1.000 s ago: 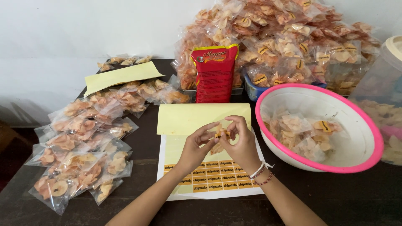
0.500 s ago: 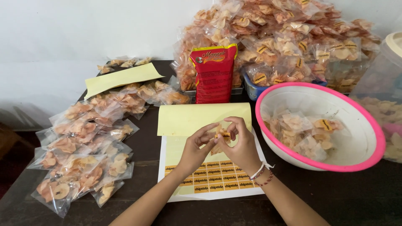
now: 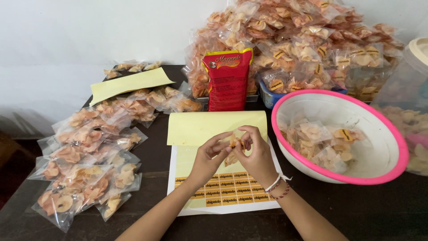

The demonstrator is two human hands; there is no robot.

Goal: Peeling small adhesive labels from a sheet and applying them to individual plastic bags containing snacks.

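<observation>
My left hand and my right hand meet over a yellow sticker sheet and together pinch a small clear packet of orange chips. The packet is mostly hidden between my fingers. The sheet's backing is folded up at its far end, and rows of small orange labels remain at its near end. Beaded bracelets ring my right wrist.
A white bowl with a pink rim holding several labelled packets stands at the right. Many unlabelled packets lie at the left. A big heap of packets and a red pouch stand behind. A second yellow sheet lies far left.
My hands stay over the sheet, the fingers shifting slightly on the packet. The view has tipped a little; nothing else moved.
</observation>
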